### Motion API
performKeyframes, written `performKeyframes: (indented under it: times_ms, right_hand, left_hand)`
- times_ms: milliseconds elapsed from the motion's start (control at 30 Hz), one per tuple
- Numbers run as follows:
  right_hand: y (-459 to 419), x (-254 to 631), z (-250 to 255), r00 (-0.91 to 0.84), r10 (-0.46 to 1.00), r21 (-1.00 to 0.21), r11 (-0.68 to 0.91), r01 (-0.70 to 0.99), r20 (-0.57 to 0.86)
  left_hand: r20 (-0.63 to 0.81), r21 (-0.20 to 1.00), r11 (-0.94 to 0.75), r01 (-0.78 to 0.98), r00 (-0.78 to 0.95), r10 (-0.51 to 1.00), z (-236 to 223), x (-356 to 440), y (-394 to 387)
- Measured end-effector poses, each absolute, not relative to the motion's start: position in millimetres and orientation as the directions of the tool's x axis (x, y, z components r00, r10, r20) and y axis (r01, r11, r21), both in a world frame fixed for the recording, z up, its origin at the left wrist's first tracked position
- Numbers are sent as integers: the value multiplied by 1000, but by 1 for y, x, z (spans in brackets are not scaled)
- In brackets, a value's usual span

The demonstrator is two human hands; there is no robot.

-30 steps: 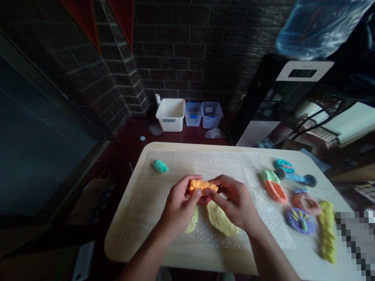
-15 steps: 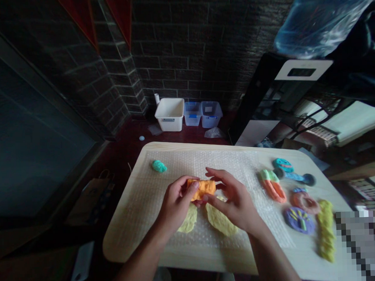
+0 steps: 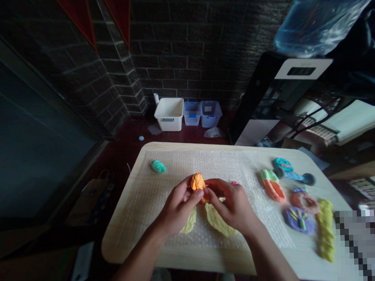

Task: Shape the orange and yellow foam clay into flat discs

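Above the middle of the table, my left hand [image 3: 180, 202] and my right hand [image 3: 228, 200] both grip a lump of orange modelling clay [image 3: 197, 182]. My thumbs meet at its near side, and its lower part is mostly hidden by my fingers. Below the hands, two flattened pieces of pale yellow clay lie on bubble wrap: a larger one [image 3: 219, 219] under my right hand, and a smaller one [image 3: 188, 223] partly covered by my left. A bit of pink [image 3: 235, 182] peeks out behind my right fingers. A teal clay lump [image 3: 158, 166] rests at the far left.
Bubble wrap [image 3: 141, 216] covers much of the wooden table [image 3: 179, 257]. Along the right side lie a purple clay disc [image 3: 296, 222], a yellow strip [image 3: 326, 234], an orange-and-green piece [image 3: 273, 188] and a blue dumbbell shape [image 3: 295, 177]. Bins [image 3: 170, 116] stand on the floor beyond.
The orange clay has turned from lying lengthwise to standing more upright. My right hand has closed in from partly open fingers and now grips it too. The pink bit has come into sight.
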State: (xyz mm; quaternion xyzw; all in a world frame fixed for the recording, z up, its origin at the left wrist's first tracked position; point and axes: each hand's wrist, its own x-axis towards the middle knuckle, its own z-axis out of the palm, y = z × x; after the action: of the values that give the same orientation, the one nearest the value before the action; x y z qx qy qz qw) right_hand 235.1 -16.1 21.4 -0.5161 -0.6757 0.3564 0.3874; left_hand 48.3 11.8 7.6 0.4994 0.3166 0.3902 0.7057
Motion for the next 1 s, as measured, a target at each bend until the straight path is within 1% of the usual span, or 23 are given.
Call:
performKeyframes:
  times_ms: [100,200,300,367,467,533,600,667,767,867,1000]
  right_hand:
    - [-17,234,24,-195,964,-842,254,476,181]
    - [-17,235,24,-178,973,-857,215,469,147]
    - [-16,238,23,-176,982,-922,125,366,63]
    - [-16,241,21,-194,981,-951,73,299,15]
    - [-16,246,18,-226,974,-968,57,245,0]
    - [-16,247,16,-216,976,-975,59,213,11]
    - [-16,245,16,-182,983,-986,30,162,0]
    - [-15,240,15,-137,990,-994,-24,108,-39]
    - [-14,232,11,-86,989,-992,-121,25,-123]
    - [-12,227,5,-133,972,-972,-208,-108,-193]
    - [-12,225,1,-166,961,-931,-260,-256,-223]
  left_hand:
    - [-64,956,190,-223,475,878,5,49,11]
    - [-49,975,145,-171,472,880,4,51,9]
    - [-22,992,79,-98,483,875,6,52,6]
    - [-23,994,72,-76,509,860,8,50,5]
    - [-53,989,122,-83,573,818,10,46,5]
    - [-76,987,144,-76,568,819,7,44,5]
    - [-100,988,143,-57,467,878,1,44,4]
    - [-120,990,138,-38,307,944,-4,46,2]
    - [-92,996,92,7,130,987,-6,52,2]
    - [-38,999,35,37,70,997,-3,56,2]
    - [-42,999,41,15,101,994,3,56,4]
